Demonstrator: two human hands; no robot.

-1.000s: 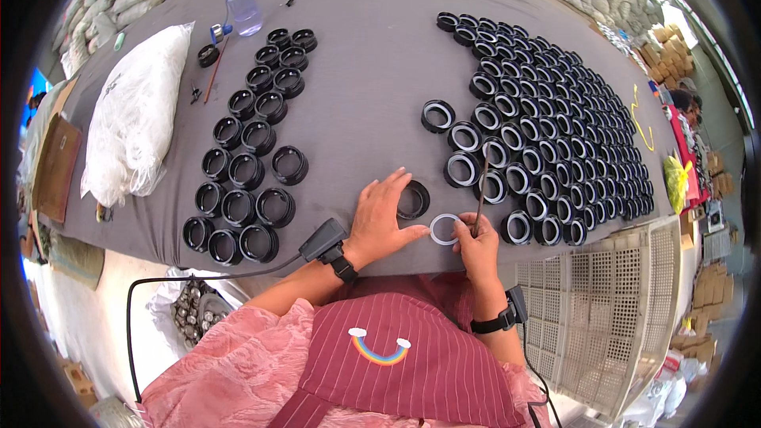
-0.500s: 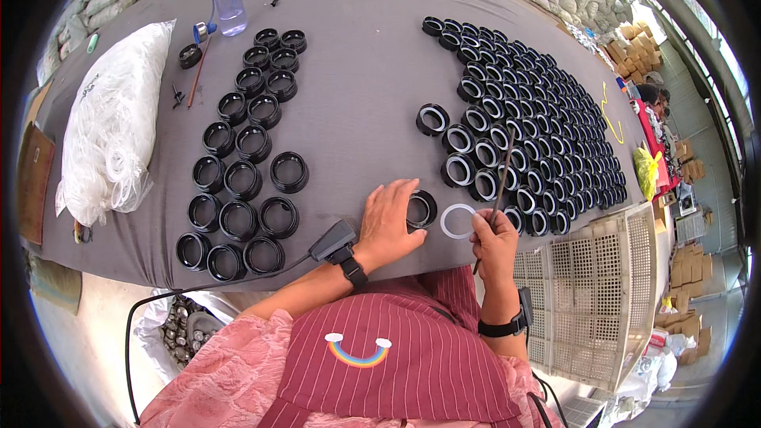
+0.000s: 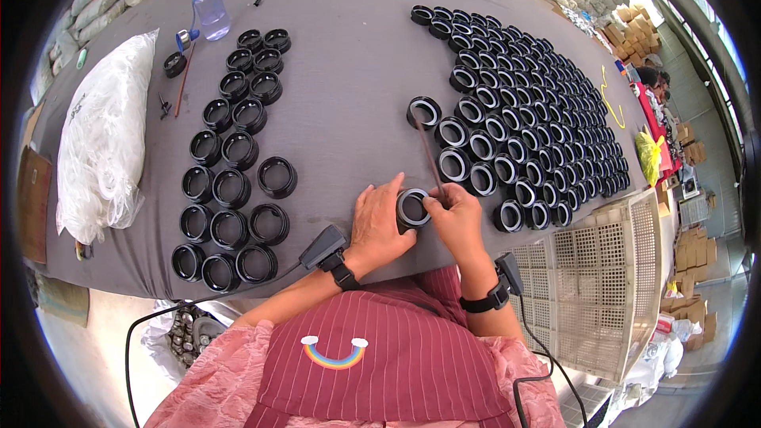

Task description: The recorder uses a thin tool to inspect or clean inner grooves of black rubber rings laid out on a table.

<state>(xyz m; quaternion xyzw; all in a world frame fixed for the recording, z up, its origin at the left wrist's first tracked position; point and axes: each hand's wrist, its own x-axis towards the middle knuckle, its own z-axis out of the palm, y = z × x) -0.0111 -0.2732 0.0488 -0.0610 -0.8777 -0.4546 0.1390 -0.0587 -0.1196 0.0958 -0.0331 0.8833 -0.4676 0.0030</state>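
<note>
Head view: a black collar (image 3: 402,224) is being steadied on the near side of the grey-covered table (image 3: 341,95), and from it the clock directions are being taken. At nine o'clock, the collar's side is being touched by the left hand (image 3: 379,218), whose fingers are being held loosely curved around it rather than clenched. A pale ring (image 3: 415,224) is being seen at the collar's mouth; whether it is fully seated cannot be told. From three o'clock, the rim is being met by the right hand (image 3: 458,218), and a thin brown rod (image 3: 429,154) is being grasped in its fingers, slanting up toward eleven o'clock. Dense rows of pale-lined collars (image 3: 491,121) are being displayed between twelve and three o'clock. Columns of black collars (image 3: 252,128) are being arrayed between eight and eleven. Beyond them, a plastic bag (image 3: 107,139) is being seen between nine and ten, and a translucent bottle (image 3: 211,12) is being shown between ten and eleven. At four o'clock, a perforated crate (image 3: 579,293) is being viewed beside the table.
</note>
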